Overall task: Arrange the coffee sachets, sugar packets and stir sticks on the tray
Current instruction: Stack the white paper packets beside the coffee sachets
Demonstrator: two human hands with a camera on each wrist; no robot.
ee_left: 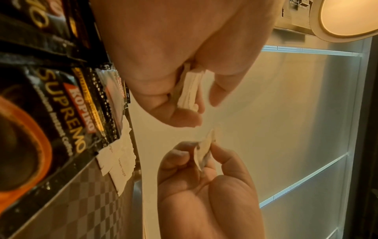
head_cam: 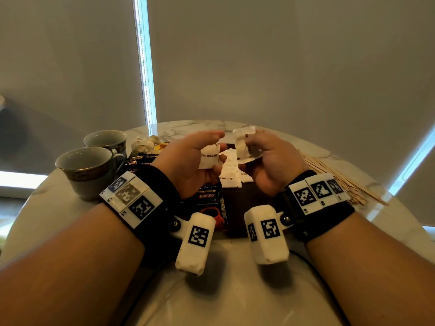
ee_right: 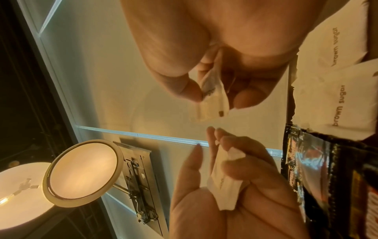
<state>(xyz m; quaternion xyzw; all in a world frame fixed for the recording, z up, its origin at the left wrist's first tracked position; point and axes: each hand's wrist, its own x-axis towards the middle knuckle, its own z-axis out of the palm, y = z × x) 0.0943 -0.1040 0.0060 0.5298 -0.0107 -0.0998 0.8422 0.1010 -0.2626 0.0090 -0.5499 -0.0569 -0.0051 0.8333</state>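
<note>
Left hand (head_cam: pixel 197 158) grip closes on a brown sugar packet (head_cam: pixel 210 158), thumb over fingers. Beside it, right hand (head_cam: pixel 270 158) grip pinches a second sugar packet (head_cam: pixel 244 147); below both, tray (head_cam: pixel 254 196).

Both forearms are extended forward and raised, the wrists bound in black straps fitted with white marker blocks — one block hangs beneath each wrist. The left hand (head_cam: pixel 191 161) is held palm inward with the fingers curled, and a white packet (head_cam: pixel 209 158) is pinched between thumb and fingers; the index finger is stretched out above it. The right hand (head_cam: pixel 270 161) is likewise turned inward toward the left, just apart from it, and a second packet (head_cam: pixel 246 145) is gripped upright between its thumb and curled fingers — the two hands are not seen to touch.
</note>
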